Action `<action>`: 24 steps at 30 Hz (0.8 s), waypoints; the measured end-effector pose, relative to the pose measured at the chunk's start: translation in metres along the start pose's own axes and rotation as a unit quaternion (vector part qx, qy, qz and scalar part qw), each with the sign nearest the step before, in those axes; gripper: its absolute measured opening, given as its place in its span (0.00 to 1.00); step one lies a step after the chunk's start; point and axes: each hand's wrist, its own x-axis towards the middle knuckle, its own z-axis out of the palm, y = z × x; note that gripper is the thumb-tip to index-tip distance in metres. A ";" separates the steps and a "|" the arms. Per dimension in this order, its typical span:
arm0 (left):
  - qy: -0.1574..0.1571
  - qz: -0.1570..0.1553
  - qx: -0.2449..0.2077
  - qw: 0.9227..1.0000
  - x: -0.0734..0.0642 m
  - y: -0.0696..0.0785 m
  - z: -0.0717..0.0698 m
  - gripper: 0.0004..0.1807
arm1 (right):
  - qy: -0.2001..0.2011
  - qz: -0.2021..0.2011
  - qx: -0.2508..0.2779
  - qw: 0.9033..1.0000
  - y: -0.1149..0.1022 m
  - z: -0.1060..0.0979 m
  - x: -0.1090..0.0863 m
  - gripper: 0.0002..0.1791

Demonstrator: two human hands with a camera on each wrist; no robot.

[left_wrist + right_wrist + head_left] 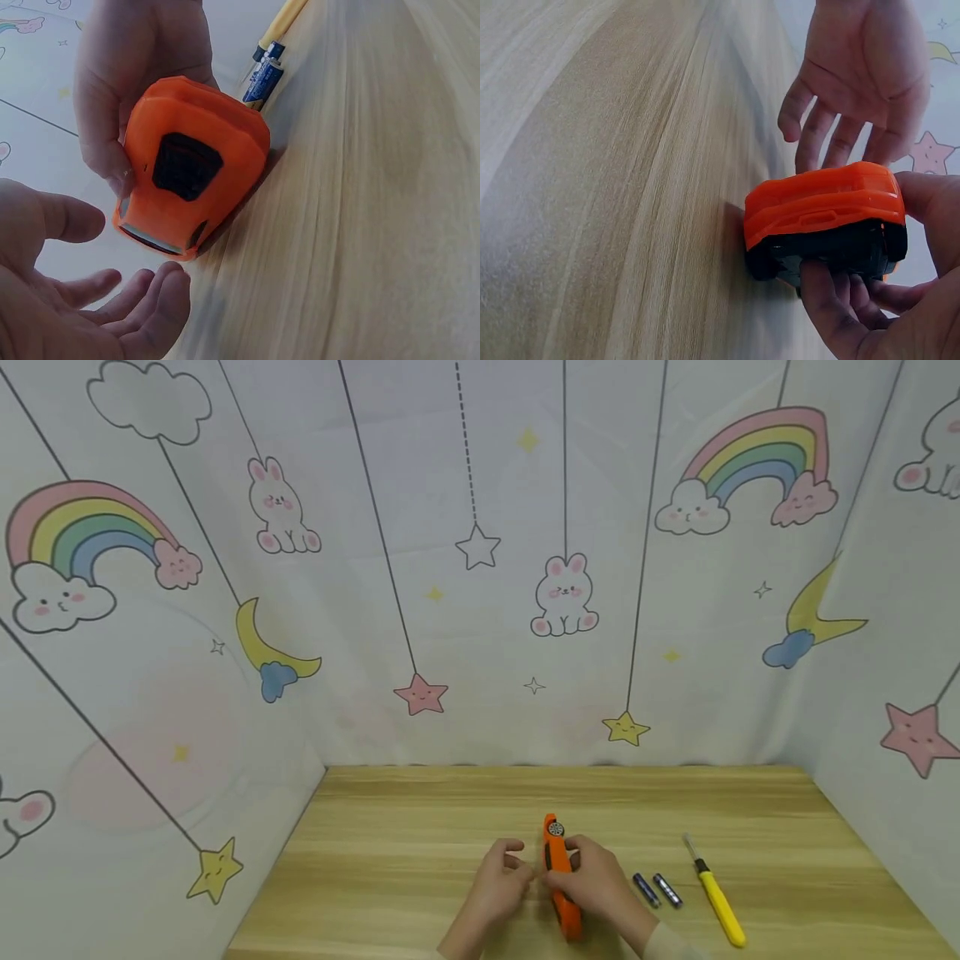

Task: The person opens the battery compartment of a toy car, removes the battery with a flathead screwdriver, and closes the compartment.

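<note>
An orange toy car [559,860] stands tipped on its side on the wooden table. My right hand [600,878] grips it, thumb on the upper side and fingers curled against the black underside [829,251]. In the left wrist view, the car's dark window [187,166] faces the camera. My left hand [498,885] is just left of the car, its fingers relaxed and apart, holding nothing. Right of the right hand lie two AA-size batteries, one dark blue battery [646,890] and one silver-banded battery [667,891].
A screwdriver [718,902] with a yellow handle lies at the right, its shaft pointing away from me. Printed cloth walls [480,727] with rainbows, rabbits and stars enclose the table [420,810] at the back and sides.
</note>
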 end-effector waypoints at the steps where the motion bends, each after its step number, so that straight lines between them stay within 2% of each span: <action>1: 0.000 -0.005 -0.006 1.000 0.000 -0.001 0.000 0.24 | 0.003 0.003 0.004 1.000 0.000 -0.001 0.000 0.35; 8: -0.036 -0.074 -0.061 0.995 -0.001 -0.004 0.004 0.27 | 0.002 0.007 0.045 0.999 0.004 -0.003 0.002 0.33; 10: -0.043 -0.086 -0.065 0.993 -0.001 -0.005 0.004 0.29 | -0.003 0.013 0.065 0.998 0.005 -0.004 0.002 0.32; 14: -0.045 -0.093 -0.061 0.993 0.000 -0.005 0.004 0.33 | -0.014 0.028 0.113 0.993 0.008 -0.003 0.003 0.31; 20: -0.052 -0.085 -0.051 0.994 0.004 -0.006 0.003 0.35 | -0.040 0.043 0.181 0.982 0.013 -0.002 0.002 0.33; 24: -0.058 -0.084 -0.044 0.994 0.005 -0.006 0.001 0.37 | -0.057 0.046 0.196 0.978 0.016 0.000 0.001 0.35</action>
